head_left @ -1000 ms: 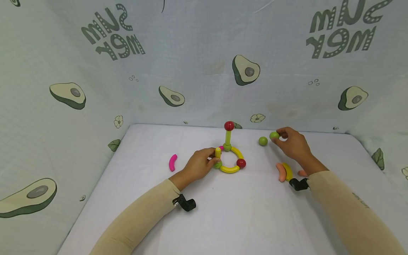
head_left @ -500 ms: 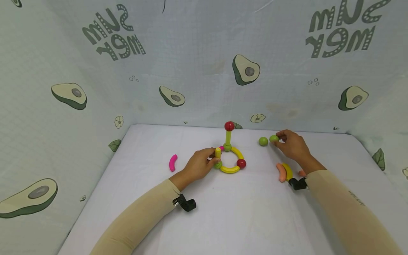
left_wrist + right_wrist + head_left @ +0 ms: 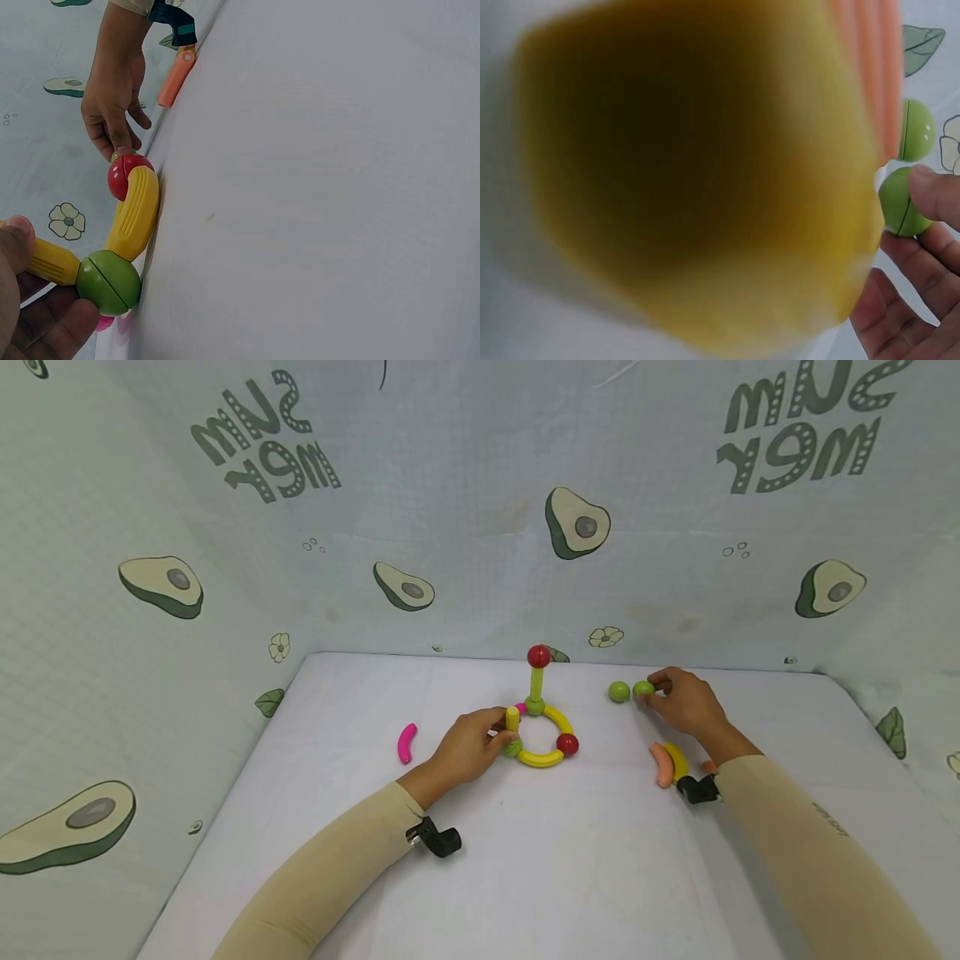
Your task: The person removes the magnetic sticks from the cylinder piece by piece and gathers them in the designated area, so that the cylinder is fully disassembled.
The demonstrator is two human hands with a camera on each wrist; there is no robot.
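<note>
The glossy round green ball has been lowered by the right hand just beside another green ball, near the white table's far edge.

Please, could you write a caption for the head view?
Left hand pinches the upright yellow rod on the ring; right hand pinches one green ball beside another ball.

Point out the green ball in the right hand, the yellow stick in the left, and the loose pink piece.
Held green ball [image 3: 898, 206]: right wrist view, on its uncovered left side.
Yellow stick [image 3: 55, 262]: left wrist view, on its exposed shaft.
Loose pink piece [image 3: 404, 744]: head view, on the middle of its curve.
</note>
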